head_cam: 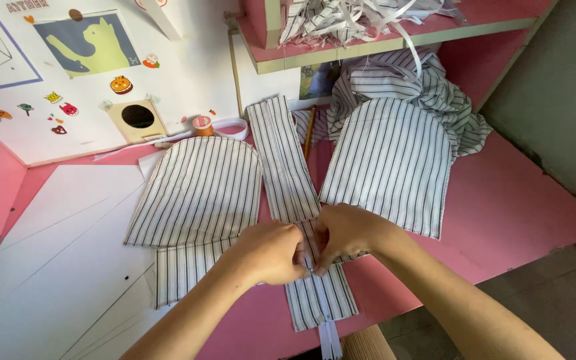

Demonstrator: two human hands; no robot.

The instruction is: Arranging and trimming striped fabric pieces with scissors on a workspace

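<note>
Both the left hand (271,253) and right hand (345,233) pinch the long striped strip (285,160) lying between 2 rounded striped panels (198,190) on the pink table (515,207).

You are viewing an evenly lit, bright scene; daylight enters from the far left. The white wall board (188,73) shows mild glare. Shadows stay soft, falling near your hands. Focus is sharp throughout; straight edges bow slightly at the frame borders.
</note>
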